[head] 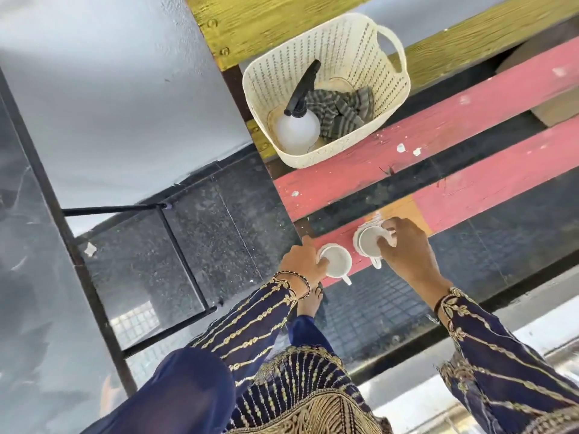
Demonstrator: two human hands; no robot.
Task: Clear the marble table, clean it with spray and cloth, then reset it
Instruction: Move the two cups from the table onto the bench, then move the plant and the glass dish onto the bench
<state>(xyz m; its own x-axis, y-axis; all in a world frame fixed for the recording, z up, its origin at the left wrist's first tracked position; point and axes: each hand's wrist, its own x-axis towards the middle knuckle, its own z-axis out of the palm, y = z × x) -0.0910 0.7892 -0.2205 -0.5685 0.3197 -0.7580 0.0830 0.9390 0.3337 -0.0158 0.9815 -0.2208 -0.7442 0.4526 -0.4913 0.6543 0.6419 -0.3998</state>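
On the red table the left hand pinches the left cup by its rim, and the right hand grips the right cup.

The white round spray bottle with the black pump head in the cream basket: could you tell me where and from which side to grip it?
Grip the white round spray bottle by its black pump neck, coming from above. The cream perforated plastic basket walls enclose its body, the grey striped cloth lies beside it, and that leaning neck stands free.
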